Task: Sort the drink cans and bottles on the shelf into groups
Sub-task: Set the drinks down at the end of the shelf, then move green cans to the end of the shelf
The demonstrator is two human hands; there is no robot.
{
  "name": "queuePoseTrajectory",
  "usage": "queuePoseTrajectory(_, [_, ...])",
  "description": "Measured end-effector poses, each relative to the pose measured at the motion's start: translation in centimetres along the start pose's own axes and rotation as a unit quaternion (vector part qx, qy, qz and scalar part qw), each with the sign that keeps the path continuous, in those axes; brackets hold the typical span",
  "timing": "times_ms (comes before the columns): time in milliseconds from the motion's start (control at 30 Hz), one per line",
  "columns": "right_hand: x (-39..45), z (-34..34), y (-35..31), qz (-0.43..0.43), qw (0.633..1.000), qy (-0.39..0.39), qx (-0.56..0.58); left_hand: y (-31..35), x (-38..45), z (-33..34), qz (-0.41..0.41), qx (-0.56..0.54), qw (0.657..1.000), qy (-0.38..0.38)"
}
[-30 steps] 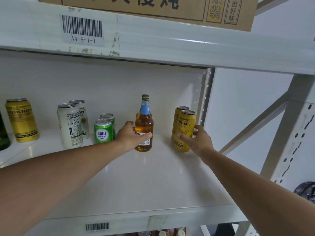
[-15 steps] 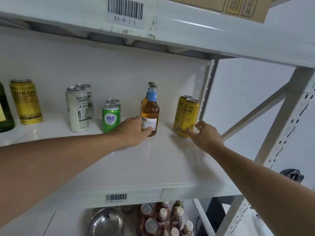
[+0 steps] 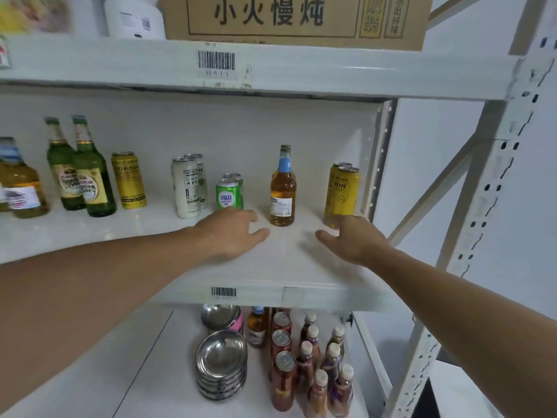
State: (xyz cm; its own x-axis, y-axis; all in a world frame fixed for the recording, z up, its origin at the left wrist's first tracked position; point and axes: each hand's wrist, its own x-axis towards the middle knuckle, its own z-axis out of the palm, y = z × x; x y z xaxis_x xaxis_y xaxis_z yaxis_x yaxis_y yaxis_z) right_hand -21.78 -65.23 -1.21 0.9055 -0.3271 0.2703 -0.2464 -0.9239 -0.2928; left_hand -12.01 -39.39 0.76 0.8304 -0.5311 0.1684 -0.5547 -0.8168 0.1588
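On the white middle shelf [image 3: 283, 260] an amber bottle with a blue neck label [image 3: 282, 191] stands upright, a second one hidden behind it. Two yellow cans [image 3: 341, 193] stand at the right end. Two green cans [image 3: 229, 194] and two white cans [image 3: 187, 188] stand left of the bottle. Farther left are a single yellow can [image 3: 129, 181], two green bottles [image 3: 81, 173] and a blurred amber bottle [image 3: 21, 188]. My left hand [image 3: 232, 233] rests flat in front of the green cans, empty. My right hand [image 3: 352, 239] lies open just before the yellow cans, touching nothing.
A cardboard box [image 3: 295, 19] sits on the shelf above. The lower shelf holds stacked steel bowls [image 3: 221, 366], red cans [image 3: 283, 357] and several small sauce bottles [image 3: 328, 366]. A white steel upright [image 3: 494, 182] with a diagonal brace borders the right side.
My left hand has let go of the amber bottle and drawn back toward me. My right hand has come off the yellow cans. The view has pulled back, showing more bottles at left.
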Motion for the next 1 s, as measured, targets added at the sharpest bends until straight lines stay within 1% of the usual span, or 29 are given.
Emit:
queuePoseTrajectory(200, [-1.5,0.9,-2.5,-0.041,0.997,-0.06,0.027,-0.7,-5.3,-1.0,-0.054,0.03,0.998,-0.01])
queuePoseTrajectory(300, [-1.8,1.4,-4.9,-0.071,0.995,-0.065,0.037,-2.6,-7.9,-2.2,-0.08,0.053,0.995,-0.003])
queuePoseTrajectory(500, [-3.1,3.2,-11.9,-0.124,0.987,-0.069,0.074,-8.6,-13.8,-4.4,-0.16,0.01,0.987,-0.005])
queuePoseTrajectory(767, [-5.4,6.0,-25.7,-0.184,0.975,-0.09,0.085,-20.2,-22.6,-7.3,-0.227,0.031,0.973,0.017])
queuePoseTrajectory(900, [-6.9,7.7,-34.2,-0.199,0.965,-0.115,0.127,-26.7,-27.5,-8.9,-0.246,0.029,0.969,0.027])
queuePoseTrajectory(1000, [-8.3,9.2,-40.8,-0.236,0.959,-0.118,0.102,-31.6,-31.0,-10.2,-0.255,0.027,0.966,0.021])
